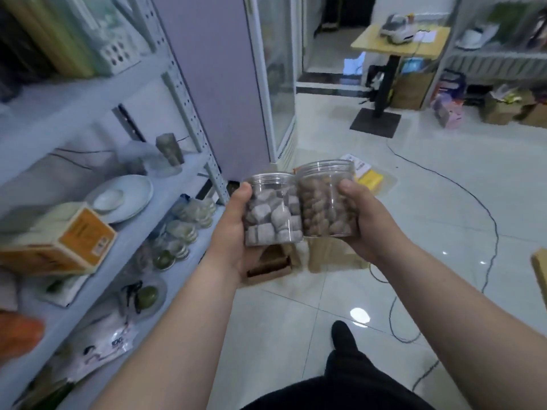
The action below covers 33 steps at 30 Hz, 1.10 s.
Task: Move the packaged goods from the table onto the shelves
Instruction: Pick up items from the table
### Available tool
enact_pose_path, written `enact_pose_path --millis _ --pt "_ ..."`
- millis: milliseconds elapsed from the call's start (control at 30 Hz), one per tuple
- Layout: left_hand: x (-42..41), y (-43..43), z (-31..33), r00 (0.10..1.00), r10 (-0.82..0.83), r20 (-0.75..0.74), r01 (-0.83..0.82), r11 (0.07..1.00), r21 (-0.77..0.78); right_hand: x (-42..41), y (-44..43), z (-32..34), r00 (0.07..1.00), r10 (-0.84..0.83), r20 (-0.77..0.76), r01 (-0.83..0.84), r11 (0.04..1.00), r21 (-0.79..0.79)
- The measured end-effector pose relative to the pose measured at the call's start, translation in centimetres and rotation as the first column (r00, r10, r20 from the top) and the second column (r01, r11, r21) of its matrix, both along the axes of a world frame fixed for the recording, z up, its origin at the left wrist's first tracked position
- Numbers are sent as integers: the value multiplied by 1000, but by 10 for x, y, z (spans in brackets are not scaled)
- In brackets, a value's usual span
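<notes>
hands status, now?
Left hand: grips the jar of grey cubes.
Right hand: grips the jar of brown pieces.

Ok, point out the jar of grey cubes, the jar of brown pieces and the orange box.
jar of grey cubes (pixel 272 214): head view, middle of its clear wall.
jar of brown pieces (pixel 325 208): head view, middle of its clear wall.
orange box (pixel 85 236): head view, its orange end face.

Light: dim, cool, bluish indoor cast.
Glare: bright white spots on the glossy pale tiled floor (pixel 359 315).
Blur: white metal shelves (pixel 59 93) at left smeared, far room soft.
Edges: wide-angle bending.
</notes>
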State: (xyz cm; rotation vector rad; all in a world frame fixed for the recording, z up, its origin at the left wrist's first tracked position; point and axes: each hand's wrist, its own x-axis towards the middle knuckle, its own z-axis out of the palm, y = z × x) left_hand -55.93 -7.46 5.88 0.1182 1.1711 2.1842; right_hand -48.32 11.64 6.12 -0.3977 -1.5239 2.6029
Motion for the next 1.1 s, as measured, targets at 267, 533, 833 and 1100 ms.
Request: enact_pose_path --millis 267,533,833,1100 --pt "-78 4 25 926 364 -100 -372 926 -74 -150 15 16 949 312 -48 -308 948 77" --pt "-112 1 52 653 736 -179 -756 646 -104 -261 -2 46 785 613 -84 -575 773 267" --pt "-111 -67 78 296 880 -372 -955 287 -80 -320 -103 68 605 783 -146 -694 608 385" --pt "-161 -142 103 103 672 -734 -972 -90 -218 -382 -189 97 515 805 -293 -522 566 638"
